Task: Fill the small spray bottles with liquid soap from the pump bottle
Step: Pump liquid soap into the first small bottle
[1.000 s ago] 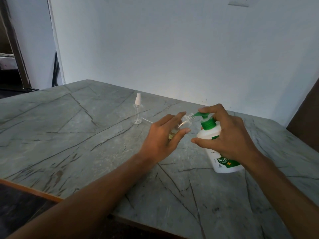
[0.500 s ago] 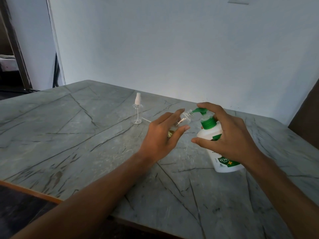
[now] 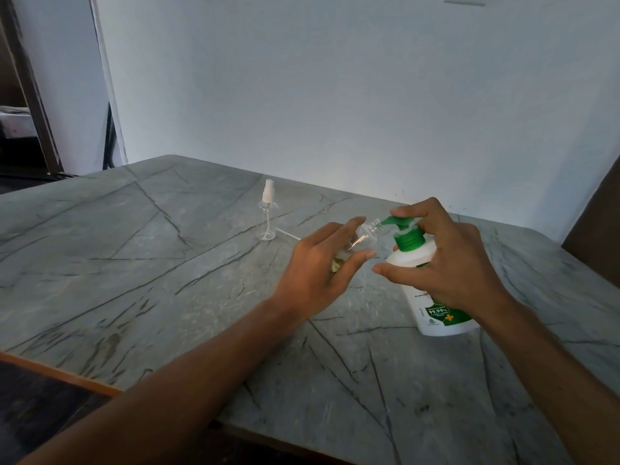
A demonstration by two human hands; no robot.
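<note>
Spray bottle [image 3: 364, 233] half hidden by left hand [image 3: 317, 275], pump bottle [image 3: 436, 307] behind right hand [image 3: 449, 263]

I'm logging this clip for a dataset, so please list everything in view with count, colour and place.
Pump bottle: one, white body with green pump and label, standing on the table at right, under the right hand.
Open spray bottle: one, clear, some yellowish liquid at its bottom, tilted in the left hand with its neck at the pump spout.
Capped spray bottle: one, clear with white sprayer, upright further back on the table.
Loose white tube: one, lying on the table just right of the capped bottle; its end is hidden.
Table: one, grey veined stone top.
Wall: white, behind the table.
Left hand: holds the open bottle.
Right hand: finger on the pump head.
</note>
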